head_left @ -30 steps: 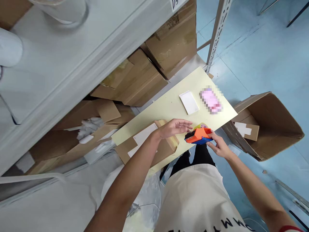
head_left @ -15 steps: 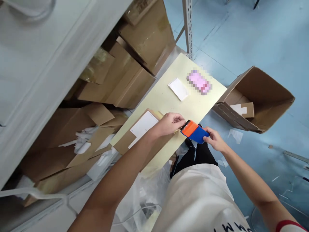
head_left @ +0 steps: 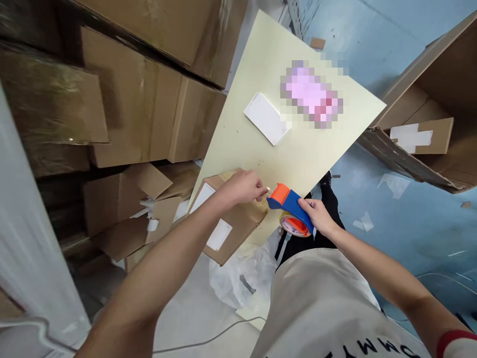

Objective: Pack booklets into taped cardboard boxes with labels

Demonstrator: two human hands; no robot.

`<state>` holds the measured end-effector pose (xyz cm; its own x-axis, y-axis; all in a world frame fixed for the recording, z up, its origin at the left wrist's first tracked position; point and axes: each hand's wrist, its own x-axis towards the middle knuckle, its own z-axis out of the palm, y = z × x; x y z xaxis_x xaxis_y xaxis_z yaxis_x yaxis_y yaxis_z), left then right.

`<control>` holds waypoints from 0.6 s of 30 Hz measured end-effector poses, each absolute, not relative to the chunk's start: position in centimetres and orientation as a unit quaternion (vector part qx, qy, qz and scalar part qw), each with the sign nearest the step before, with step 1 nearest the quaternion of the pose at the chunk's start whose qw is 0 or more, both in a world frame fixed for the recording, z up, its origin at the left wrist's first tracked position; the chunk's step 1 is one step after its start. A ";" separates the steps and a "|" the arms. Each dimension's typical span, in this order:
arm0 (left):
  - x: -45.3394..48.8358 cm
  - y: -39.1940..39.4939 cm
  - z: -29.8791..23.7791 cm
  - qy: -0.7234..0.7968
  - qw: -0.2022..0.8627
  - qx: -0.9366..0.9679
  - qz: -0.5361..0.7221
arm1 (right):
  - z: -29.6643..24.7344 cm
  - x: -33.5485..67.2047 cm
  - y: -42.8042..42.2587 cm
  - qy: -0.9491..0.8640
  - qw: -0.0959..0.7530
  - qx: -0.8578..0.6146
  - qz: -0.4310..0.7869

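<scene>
Curled closed, the left hand (head_left: 244, 188) is above the brown cardboard carton (head_left: 242, 223); whether it pinches anything, I cannot tell. Just beside it, the right hand (head_left: 319, 216) grips a smooth blue-and-orange plastic tape dispenser (head_left: 297, 205), now turned so its round tape roll (head_left: 294, 224) shows, hidden half a second ago.

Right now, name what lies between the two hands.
The orange-and-blue tape dispenser, held in the right hand, its orange end toward the left hand; the head view shows this.
</scene>
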<state>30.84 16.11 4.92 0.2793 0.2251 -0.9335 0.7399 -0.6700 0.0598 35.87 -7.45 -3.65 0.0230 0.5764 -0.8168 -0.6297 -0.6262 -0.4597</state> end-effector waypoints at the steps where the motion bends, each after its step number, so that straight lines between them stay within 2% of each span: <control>1: 30.5 16.6 4.6 0.317 0.230 0.758 -0.521 | -3.8 35.6 -7.9 0.026 0.419 -0.574 0.703; 9: 28.9 16.5 3.1 0.267 0.049 0.727 -0.630 | -4.4 32.4 -10.6 0.077 0.344 -0.554 0.755; 15: 28.4 14.4 3.3 0.214 0.032 0.750 -0.625 | -4.2 30.8 -9.8 0.087 0.343 -0.562 0.748; 18: 27.8 14.9 3.5 0.235 0.027 0.770 -0.592 | -4.3 30.6 -9.8 0.090 0.347 -0.559 0.747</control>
<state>27.83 14.94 3.45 0.1882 0.3302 -0.9250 0.3950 -0.8877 -0.2365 30.57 -9.76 -4.31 -0.1329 0.4186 -0.8984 -0.6195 -0.7426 -0.2543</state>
